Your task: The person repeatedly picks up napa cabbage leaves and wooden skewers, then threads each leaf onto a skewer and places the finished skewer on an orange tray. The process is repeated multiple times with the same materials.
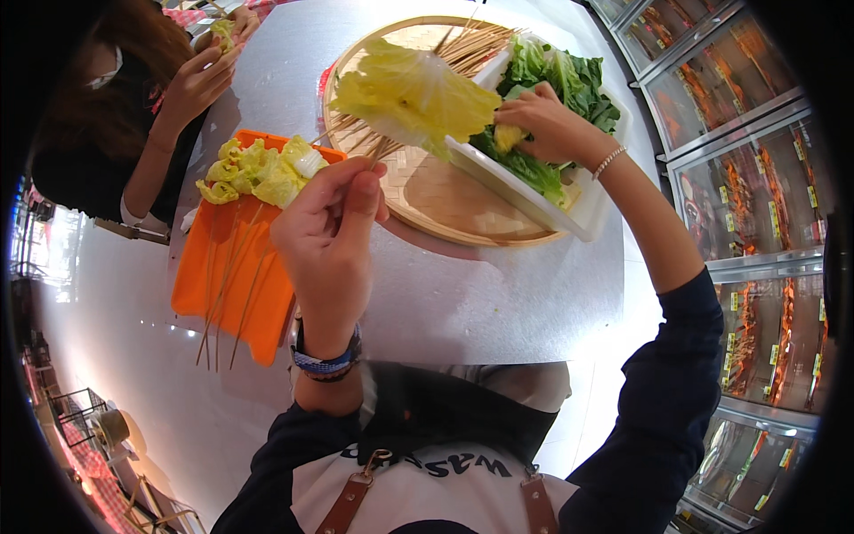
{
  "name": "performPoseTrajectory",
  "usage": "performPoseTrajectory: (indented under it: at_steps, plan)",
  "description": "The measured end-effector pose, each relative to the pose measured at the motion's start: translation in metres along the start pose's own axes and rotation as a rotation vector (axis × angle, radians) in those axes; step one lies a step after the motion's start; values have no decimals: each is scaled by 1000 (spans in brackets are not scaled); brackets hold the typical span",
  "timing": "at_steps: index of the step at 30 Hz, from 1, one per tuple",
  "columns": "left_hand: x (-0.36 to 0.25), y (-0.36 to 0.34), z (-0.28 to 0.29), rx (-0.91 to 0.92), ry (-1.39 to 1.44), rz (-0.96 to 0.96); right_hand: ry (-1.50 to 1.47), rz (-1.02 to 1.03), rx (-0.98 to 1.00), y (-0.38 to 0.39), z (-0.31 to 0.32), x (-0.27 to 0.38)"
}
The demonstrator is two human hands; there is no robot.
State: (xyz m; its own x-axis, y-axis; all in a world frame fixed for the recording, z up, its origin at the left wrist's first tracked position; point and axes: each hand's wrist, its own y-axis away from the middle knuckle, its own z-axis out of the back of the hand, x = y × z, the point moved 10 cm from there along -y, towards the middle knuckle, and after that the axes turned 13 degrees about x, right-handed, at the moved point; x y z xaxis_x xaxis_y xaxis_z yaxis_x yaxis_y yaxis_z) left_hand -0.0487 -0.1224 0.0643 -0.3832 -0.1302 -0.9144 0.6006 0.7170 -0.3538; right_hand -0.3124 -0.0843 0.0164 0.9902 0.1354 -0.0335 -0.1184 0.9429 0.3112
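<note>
Pinched between the thumb and fingers of my left hand (334, 236) is a thin bamboo skewer (381, 149). A broad yellow-green lettuce leaf (405, 93) is threaded on it, held up over a round woven bamboo tray (445, 200). Farther right, my right hand (551, 129) reaches into a white plastic bin (520, 182) of leafy greens (565, 80). Its fingers are closed around a small yellowish leaf (509, 136); the fingertips are partly hidden. The bin rests tilted on the bamboo tray.
Skewered lettuce (262, 169) lies on an orange tray (236, 285) at the left, sticks pointing toward me. Loose bamboo skewers (467, 49) lie on the woven tray. Across the metal table (427, 303), another person's hands (205, 80) hold a leaf. Glass-door display fridges (747, 178) line the right.
</note>
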Motion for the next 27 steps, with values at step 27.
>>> performPoseTrajectory:
  at_steps: [27]
  plan:
    - [-3, 1, 9, -121, 102, -14, -1938, 102, -597, 21, 53, -30]
